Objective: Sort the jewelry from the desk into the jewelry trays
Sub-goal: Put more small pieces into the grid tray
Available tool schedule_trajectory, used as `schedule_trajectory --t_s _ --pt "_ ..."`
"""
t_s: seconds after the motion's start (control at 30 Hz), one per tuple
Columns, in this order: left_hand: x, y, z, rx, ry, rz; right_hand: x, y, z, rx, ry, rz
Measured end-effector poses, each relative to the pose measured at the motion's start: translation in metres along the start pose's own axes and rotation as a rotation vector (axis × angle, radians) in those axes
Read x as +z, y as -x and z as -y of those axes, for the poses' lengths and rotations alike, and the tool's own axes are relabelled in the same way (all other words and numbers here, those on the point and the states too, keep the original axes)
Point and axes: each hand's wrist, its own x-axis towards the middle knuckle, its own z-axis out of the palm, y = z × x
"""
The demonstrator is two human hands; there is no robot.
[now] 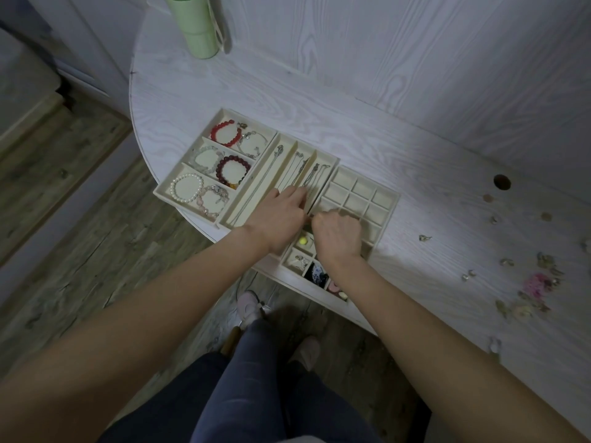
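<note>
Three cream jewelry trays lie side by side on the white desk. The bracelet tray [161,190] at the left holds several bead bracelets. The necklace tray [332,158] in the middle holds thin silver chains [311,175] in long slots. The grid tray [388,208] at the right holds small pieces in its near cells. My left hand [278,215] lies over the near end of the necklace tray, fingers straight, touching the chains. My right hand [337,233] hovers over the grid tray with fingers curled; what it pinches is hidden.
Loose small jewelry [540,282] is scattered on the desk at the right, including a pink flower piece. A green cylinder [195,24] stands at the far left of the desk. A round cable hole [501,182] sits to the right. The desk edge curves just below the trays.
</note>
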Motion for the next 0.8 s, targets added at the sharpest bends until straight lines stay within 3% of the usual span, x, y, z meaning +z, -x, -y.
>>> schedule_trajectory --t_s 0.33,0.8 --pt "0.002 0.000 0.004 0.022 0.001 -0.006 0.009 -0.009 -0.018 0.103 -0.192 0.001" --pt "-0.001 0.004 0.001 0.116 -0.203 0.020 0.004 -0.013 -0.020 -0.095 -0.023 -0.002"
